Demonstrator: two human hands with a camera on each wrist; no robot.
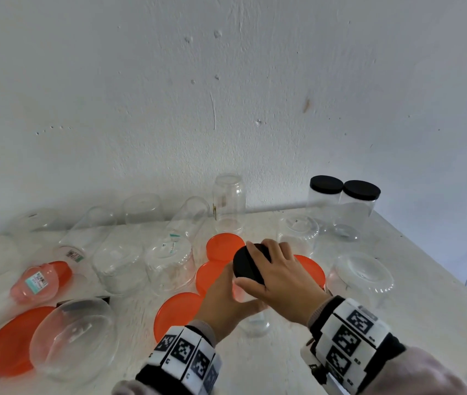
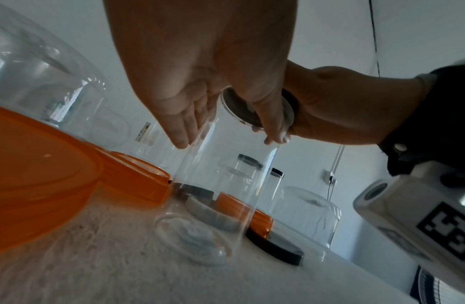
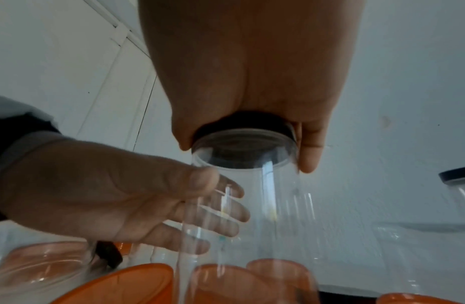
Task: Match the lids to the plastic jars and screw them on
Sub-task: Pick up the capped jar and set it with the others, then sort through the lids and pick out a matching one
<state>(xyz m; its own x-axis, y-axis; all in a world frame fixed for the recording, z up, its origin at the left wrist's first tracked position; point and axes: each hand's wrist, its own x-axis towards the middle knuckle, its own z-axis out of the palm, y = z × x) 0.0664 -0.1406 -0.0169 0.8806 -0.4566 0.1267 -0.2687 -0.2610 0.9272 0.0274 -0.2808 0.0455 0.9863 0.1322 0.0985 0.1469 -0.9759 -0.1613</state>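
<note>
Jars and lids crowd the white desk (image 1: 283, 366), and going from the left of the head view: a large orange lid (image 1: 10, 346) lies at lower left beneath a big clear jar (image 1: 75, 340) on its side, with a small pink-tinted jar (image 1: 34, 282) lying above them. Further right, several clear jars (image 1: 118, 266) stand upside down or lie along the wall. Near the centre, loose orange lids (image 1: 176, 313) lie flat on the desk around the work. There the left hand (image 1: 226, 303) wraps the upper wall of an upright clear jar (image 1: 255, 323), fingers curled round it; the right wrist view shows those fingers (image 3: 221, 214) through the plastic. Just right of it, the right hand (image 1: 280, 277) grips a black lid (image 1: 248, 265) from above, thumb and fingers clamped on its rim, and the lid sits on the jar's mouth. In the upper right of the desk two jars with black lids (image 1: 343, 186) stand touching side by side, and another clear jar (image 1: 359, 276) sits upside down at the right edge.
</note>
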